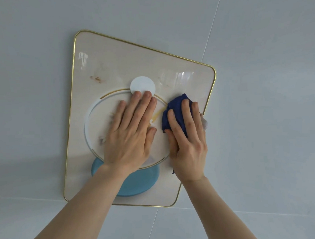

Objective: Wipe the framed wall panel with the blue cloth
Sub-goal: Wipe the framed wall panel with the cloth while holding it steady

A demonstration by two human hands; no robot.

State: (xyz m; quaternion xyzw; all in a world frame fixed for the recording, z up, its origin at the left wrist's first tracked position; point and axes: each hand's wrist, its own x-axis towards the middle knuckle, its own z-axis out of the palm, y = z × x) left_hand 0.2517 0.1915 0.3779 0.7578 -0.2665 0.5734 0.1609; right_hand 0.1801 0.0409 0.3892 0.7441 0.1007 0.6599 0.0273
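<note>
- A person's right hand (pixel 187 138) presses the blue cloth (pixel 175 113), bunched into a pad, against the framed wall panel (pixel 119 56) near its right edge; the grip lies fingers-spread over the cloth, thumb tucked at the cloth's left side.
- The left hand (pixel 131 130) lies flat and bare on the middle of the panel, fingers spread, holding nothing, its fingertips just touching the white disc (pixel 143 85) in the design.
- The panel hangs on a pale tiled wall (pixel 264 51), its thin gold frame (pixel 69 115) running all round.
- Brownish marks (pixel 96 78) show on the upper left of the panel, well apart from the cloth; a wipe kept to the right side would likely leave them.
- Risk, as a judgement: a hard push from either hand could shift or tilt the panel on its mounting, and the bare left palm may leave fresh smears on the glossy face.
- How the panel is fixed to the wall is hidden. Much of the ring design and part of the blue disc (pixel 139 183) lie under the hands and forearms, and glare blurs the upper corners.
</note>
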